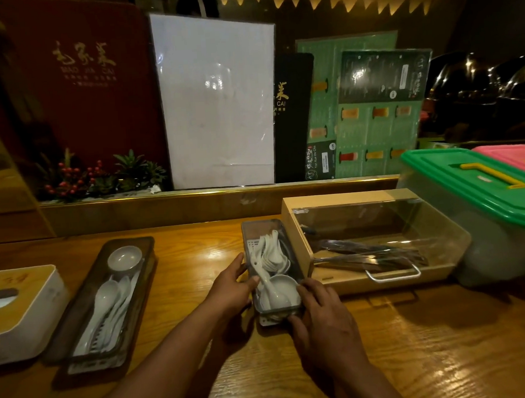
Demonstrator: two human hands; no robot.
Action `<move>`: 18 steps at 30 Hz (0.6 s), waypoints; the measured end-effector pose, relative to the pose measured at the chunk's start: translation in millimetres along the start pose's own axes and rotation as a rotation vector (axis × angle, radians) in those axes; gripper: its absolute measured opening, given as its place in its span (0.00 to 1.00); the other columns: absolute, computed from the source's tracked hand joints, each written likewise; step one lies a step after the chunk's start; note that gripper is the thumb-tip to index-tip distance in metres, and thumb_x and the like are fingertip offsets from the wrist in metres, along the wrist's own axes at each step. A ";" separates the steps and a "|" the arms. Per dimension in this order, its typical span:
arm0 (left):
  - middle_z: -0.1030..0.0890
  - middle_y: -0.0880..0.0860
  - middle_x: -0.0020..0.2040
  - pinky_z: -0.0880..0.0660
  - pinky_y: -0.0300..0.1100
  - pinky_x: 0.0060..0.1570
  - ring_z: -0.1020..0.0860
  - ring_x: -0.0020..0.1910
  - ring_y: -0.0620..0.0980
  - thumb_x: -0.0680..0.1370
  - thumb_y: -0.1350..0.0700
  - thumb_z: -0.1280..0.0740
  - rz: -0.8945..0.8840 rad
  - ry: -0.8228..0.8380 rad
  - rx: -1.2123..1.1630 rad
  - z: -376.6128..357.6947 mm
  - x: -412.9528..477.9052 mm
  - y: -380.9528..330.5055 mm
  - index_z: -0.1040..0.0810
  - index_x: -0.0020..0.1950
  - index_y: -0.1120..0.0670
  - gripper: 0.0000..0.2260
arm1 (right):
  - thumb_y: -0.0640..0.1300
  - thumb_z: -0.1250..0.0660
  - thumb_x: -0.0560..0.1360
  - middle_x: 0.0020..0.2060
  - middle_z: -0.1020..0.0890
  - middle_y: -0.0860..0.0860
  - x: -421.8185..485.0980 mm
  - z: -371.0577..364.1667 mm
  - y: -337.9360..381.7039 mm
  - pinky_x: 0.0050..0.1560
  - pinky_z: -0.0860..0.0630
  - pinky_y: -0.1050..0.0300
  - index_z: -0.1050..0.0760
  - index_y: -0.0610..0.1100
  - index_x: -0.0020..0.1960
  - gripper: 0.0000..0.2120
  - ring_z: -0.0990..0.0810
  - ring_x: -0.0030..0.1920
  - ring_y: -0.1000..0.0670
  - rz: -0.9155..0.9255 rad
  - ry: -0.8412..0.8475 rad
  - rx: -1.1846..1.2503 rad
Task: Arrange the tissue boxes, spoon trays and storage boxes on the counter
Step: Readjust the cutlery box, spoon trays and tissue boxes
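A narrow clear spoon tray (248, 230) with white spoons and a small bowl stands mid-counter, touching the wooden box to its right. My left hand (230, 288) grips the tray's left side. My right hand (322, 313) holds its near right corner. A second, longer spoon tray (86, 305) with spoons and a bowl lies angled at the left. A white tissue box (22, 318) with a wooden top sits at the far left. A wooden storage box (347, 199) with a clear lid holds dark utensils.
A clear bin with a green lid (481, 182) and yellow handle stands at the far right, a pink lid (516, 155) behind it. Menus and a white board (218, 100) lean on the ledge behind the wooden counter (417, 343). A plant with red berries (78, 179) sits back left.
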State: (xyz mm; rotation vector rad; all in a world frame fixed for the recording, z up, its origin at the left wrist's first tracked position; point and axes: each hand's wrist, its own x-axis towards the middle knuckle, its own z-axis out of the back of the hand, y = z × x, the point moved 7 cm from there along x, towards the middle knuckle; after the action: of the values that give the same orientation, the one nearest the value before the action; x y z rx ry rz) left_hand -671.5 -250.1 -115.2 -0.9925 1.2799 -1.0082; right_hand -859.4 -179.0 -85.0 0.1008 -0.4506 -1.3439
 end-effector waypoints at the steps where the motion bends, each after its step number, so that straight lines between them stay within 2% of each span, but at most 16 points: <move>1: 0.29 0.45 0.74 0.22 0.61 0.59 0.28 0.70 0.56 0.79 0.61 0.31 0.012 -0.010 -0.011 2.3 -1.0 1.4 0.41 0.79 0.40 0.33 | 0.58 0.36 0.78 0.76 0.37 0.55 -0.3 -0.3 -0.7 0.68 0.32 0.57 0.40 0.53 0.78 0.31 0.38 0.72 0.53 -0.003 0.003 0.002; 4: 0.32 0.47 0.76 0.24 0.59 0.59 0.29 0.71 0.56 0.79 0.58 0.30 0.012 -0.039 0.024 12.0 -11.2 -0.8 0.43 0.80 0.42 0.35 | 0.61 0.36 0.77 0.75 0.36 0.55 -0.1 -1.1 -2.1 0.68 0.32 0.55 0.39 0.53 0.77 0.32 0.38 0.71 0.53 -0.024 0.007 -0.013; 6: 0.32 0.47 0.76 0.22 0.57 0.57 0.26 0.67 0.54 0.79 0.57 0.30 -0.018 -0.068 0.063 23.3 -19.2 -4.0 0.42 0.80 0.42 0.34 | 0.62 0.35 0.75 0.73 0.33 0.53 -0.1 -0.3 -0.1 0.66 0.30 0.52 0.35 0.52 0.75 0.31 0.35 0.70 0.50 -0.030 -0.019 -0.042; 9: 0.29 0.46 0.73 0.19 0.56 0.52 0.22 0.61 0.50 0.79 0.57 0.30 -0.093 -0.146 0.170 52.6 -36.0 -14.1 0.38 0.78 0.42 0.31 | 0.60 0.32 0.73 0.67 0.27 0.50 -1.3 -0.3 10.7 0.62 0.28 0.47 0.28 0.51 0.69 0.27 0.31 0.67 0.47 -0.010 -0.105 -0.014; 12: 0.26 0.48 0.71 0.18 0.59 0.50 0.25 0.65 0.50 0.78 0.57 0.29 -0.156 -0.194 0.230 88.5 -57.2 -24.0 0.31 0.75 0.44 0.26 | 0.56 0.30 0.73 0.62 0.23 0.47 -2.5 -4.7 44.0 0.59 0.27 0.43 0.24 0.48 0.64 0.22 0.27 0.63 0.45 0.110 -0.199 0.099; 15: 0.24 0.48 0.68 0.18 0.55 0.53 0.24 0.63 0.47 0.79 0.56 0.30 -0.219 -0.261 0.326 129.4 -80.1 -30.5 0.27 0.71 0.47 0.21 | 0.57 0.32 0.74 0.57 0.22 0.49 -6.3 -20.8 99.9 0.56 0.29 0.47 0.28 0.49 0.66 0.24 0.25 0.57 0.46 0.231 -0.158 0.161; 18: 0.22 0.48 0.66 0.22 0.50 0.58 0.25 0.62 0.45 0.78 0.52 0.29 -0.302 -0.382 0.555 177.0 -98.5 -38.0 0.24 0.69 0.44 0.19 | 0.63 0.36 0.75 0.57 0.23 0.52 -10.5 -49.4 158.0 0.58 0.30 0.47 0.38 0.52 0.72 0.30 0.25 0.56 0.47 0.312 -0.006 0.193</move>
State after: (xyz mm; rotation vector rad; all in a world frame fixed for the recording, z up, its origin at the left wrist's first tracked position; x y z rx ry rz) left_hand -498.9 -162.0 -45.1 -0.8931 0.4979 -1.2433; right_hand -698.0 -141.1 -81.2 0.1792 -0.5757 -0.9935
